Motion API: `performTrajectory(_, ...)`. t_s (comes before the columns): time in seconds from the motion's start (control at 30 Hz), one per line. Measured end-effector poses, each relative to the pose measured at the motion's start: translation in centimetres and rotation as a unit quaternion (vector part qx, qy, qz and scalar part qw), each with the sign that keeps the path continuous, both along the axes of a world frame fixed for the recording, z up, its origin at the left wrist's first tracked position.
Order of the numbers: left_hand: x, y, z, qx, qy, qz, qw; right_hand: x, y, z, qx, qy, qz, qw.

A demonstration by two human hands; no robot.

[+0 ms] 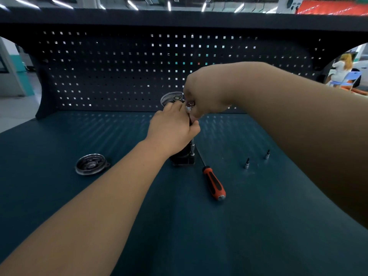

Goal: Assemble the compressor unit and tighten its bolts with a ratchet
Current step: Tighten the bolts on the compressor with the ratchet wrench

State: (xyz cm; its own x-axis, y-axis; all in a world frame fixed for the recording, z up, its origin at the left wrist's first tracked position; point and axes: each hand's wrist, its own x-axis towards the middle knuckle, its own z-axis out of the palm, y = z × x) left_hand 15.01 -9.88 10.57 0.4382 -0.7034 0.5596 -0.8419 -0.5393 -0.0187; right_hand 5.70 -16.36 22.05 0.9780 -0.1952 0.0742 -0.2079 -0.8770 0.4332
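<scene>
The left hand (173, 128) curls its grip round the upright compressor unit (182, 158) on the worktop (258, 216). Just above it, the right hand (203, 94) holds the ratchet (190, 106) head in a pinching grip. A screwdriver (214, 183) lies near, to the right.

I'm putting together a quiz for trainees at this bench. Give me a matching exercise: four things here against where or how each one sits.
Things:
1 screwdriver
2 compressor unit
3 socket bits
4 ratchet

States:
A gripped by the left hand
B standing upright, right of the screwdriver
C held in the right hand, above the unit
D lying flat, orange-and-black handle toward the camera

Pairs: 1-D, 2-A, 3-B, 4-C
</scene>
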Motion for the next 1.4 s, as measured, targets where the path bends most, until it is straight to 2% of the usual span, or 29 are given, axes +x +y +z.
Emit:
performTrajectory(0.13, 0.1, 0.1, 0.2, -0.013, 0.02, -0.003, 1.0, 0.3, -0.3, -0.1, -0.013, -0.003, 0.025, 1.0)
performTrajectory(0.27, 0.6, 0.3, -0.2, -0.03, 0.023, -0.023, 0.999, 0.1, -0.3, -0.1, 0.03, -0.035, -0.012, 0.999)
performTrajectory(0.37, 0.7, 0.4, -0.3, -0.046, 0.026, -0.03, 0.998, -0.2, -0.1, 0.0, 0.025, -0.033, -0.032, 0.999)
performTrajectory(0.7, 0.7, 0.0, -0.3, -0.028, 0.011, 0.0, 1.0, -0.4, 0.8, -0.2, 0.021, -0.031, -0.038, 0.999)
performTrajectory(0.9, -0.4, -0.3, -0.1, -0.043, 0.016, 0.02, 0.999, -0.4, 1.2, -0.5, 0.009, -0.063, -0.043, 0.997)
performTrajectory(1.03, -0.7, -0.7, 0.1, -0.037, 0.009, 0.033, 0.999, -0.2, 1.5, -0.6, -0.009, -0.04, -0.058, 0.997)
performTrajectory(1.4, -0.1, -0.6, 0.2, -0.003, 0.017, 0.024, 1.0, -0.4, 0.1, -0.3, -0.035, -0.029, 0.017, 0.999)
